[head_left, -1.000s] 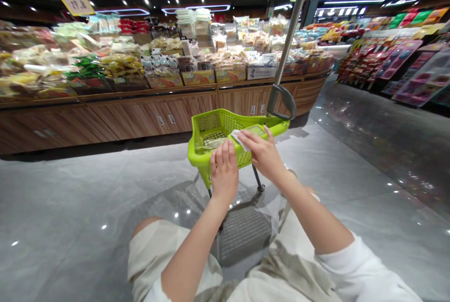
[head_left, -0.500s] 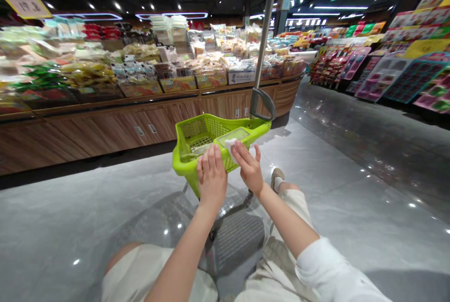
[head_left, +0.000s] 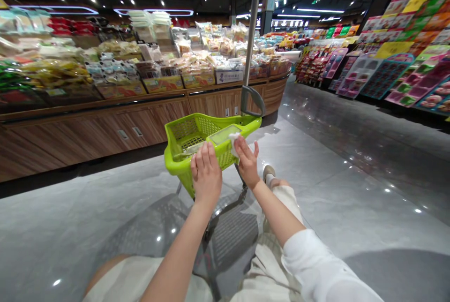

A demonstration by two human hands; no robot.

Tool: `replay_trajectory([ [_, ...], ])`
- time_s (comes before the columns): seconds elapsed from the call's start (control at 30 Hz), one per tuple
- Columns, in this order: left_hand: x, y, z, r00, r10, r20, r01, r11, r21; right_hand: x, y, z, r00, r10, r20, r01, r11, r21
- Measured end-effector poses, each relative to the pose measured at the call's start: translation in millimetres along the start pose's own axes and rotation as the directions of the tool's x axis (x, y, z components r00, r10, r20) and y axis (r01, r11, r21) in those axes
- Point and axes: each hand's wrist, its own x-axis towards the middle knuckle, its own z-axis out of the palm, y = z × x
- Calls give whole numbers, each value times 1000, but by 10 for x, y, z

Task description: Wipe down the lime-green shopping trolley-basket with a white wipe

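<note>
A lime-green plastic shopping basket (head_left: pixel 179 135) on a wheeled frame stands on the grey floor in front of me. My left hand (head_left: pixel 206 176) rests on its near rim with the fingers curled over the edge. My right hand (head_left: pixel 247 159) presses a white cloth (head_left: pixel 233 139) against the rim's right near corner, fingers stretched flat on it. A grey pull handle (head_left: pixel 252 49) rises from the basket's far right corner. Something pale lies inside the basket; I cannot make it out.
A long wooden display counter (head_left: pixel 147 119) piled with packaged food runs across the back left. Racks of colourful packets (head_left: pixel 397 72) line the right side. A glossy aisle (head_left: pixel 337 142) opens to the right. My knees and one shoe (head_left: pixel 269 171) show below.
The view has swung, so the basket and both hands sit further left in the picture. My right hand with the cloth has slid along the rim towards the near corner. The left hand keeps its hold.
</note>
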Motion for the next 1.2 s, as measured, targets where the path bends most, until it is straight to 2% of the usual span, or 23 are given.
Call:
replay_trajectory([
  [0.07, 9, 7, 4, 1000, 3, 3, -3, 1000, -4, 41, 135, 24, 982, 178, -70, -180, 984, -18],
  [0.13, 19, 19, 9, 1000, 0, 5, 0, 1000, 5, 43, 108, 55, 965, 249, -83, -250, 968, -3],
  [0.17, 24, 24, 11, 1000, 0, 8, 0, 1000, 11, 22, 38, 70, 974, 219, -57, -219, 976, 10],
  [0.23, 30, 27, 15, 1000, 3, 10, -3, 1000, 13, -51, -143, 92, 998, 55, 29, -56, 997, 50],
  [0.3, 33, 20, 10, 1000, 5, 4, -5, 1000, 6, -119, -261, 99, 990, -103, 98, 94, 992, 86],
  [0.33, 32, 15, 4, 1000, 6, 4, -6, 1000, 5, -132, -266, 97, 985, -129, 114, 119, 989, 91],
  [0.37, 31, 9, -3, 1000, 9, 8, -9, 1000, 7, -126, -233, 93, 987, -109, 118, 100, 992, 84],
  [0.43, 28, 4, -18, 1000, 14, 28, -15, 1000, 14, -60, -98, 83, 997, 42, 71, -45, 998, 48],
  [0.5, 25, 6, -24, 999, 11, 44, -11, 1000, 11, 36, 23, 76, 974, 227, -23, -226, 974, 26],
  [0.57, 22, 14, -15, 999, -3, 43, 3, 1000, 0, 92, 23, 75, 946, 316, -76, -315, 949, 24],
  [0.6, 21, 17, -6, 999, -9, 38, 9, 1000, -5, 90, -28, 76, 955, 291, -62, -290, 957, 31],
  [0.67, 18, 20, 8, 1000, -12, 21, 12, 1000, -6, 32, -174, 78, 992, 121, 22, -122, 991, 60],
  [0.73, 15, 15, 8, 1000, -6, 7, 6, 1000, -1, -46, -270, 71, 993, -69, 99, 60, 994, 90],
  [0.77, 14, 11, 3, 1000, -1, 8, 1, 1000, 3, -70, -268, 62, 986, -119, 116, 109, 990, 92],
  [0.83, 12, 4, -17, 1000, 11, 21, -12, 1000, 10, -62, -159, 37, 991, -90, 97, 84, 994, 65],
  [0.93, 11, 6, -35, 999, 12, 36, -13, 1000, 17, 53, 63, 2, 991, 132, -27, -132, 991, 14],
  [1.0, 11, 15, -30, 999, 6, 39, -6, 1000, 15, 109, 67, -9, 972, 222, -71, -221, 975, 17],
  [1.07, 11, 22, -18, 999, -2, 35, 2, 1000, 13, 98, -73, -11, 988, 156, -23, -155, 987, 47],
  [1.13, 9, 19, -13, 1000, -4, 22, 3, 1000, 20, 37, -241, -12, 998, -12, 66, 6, 996, 90],
  [1.2, 3, 9, -23, 1000, 3, 13, -3, 999, 32, -15, -294, -21, 983, -137, 118, 124, 986, 115],
])
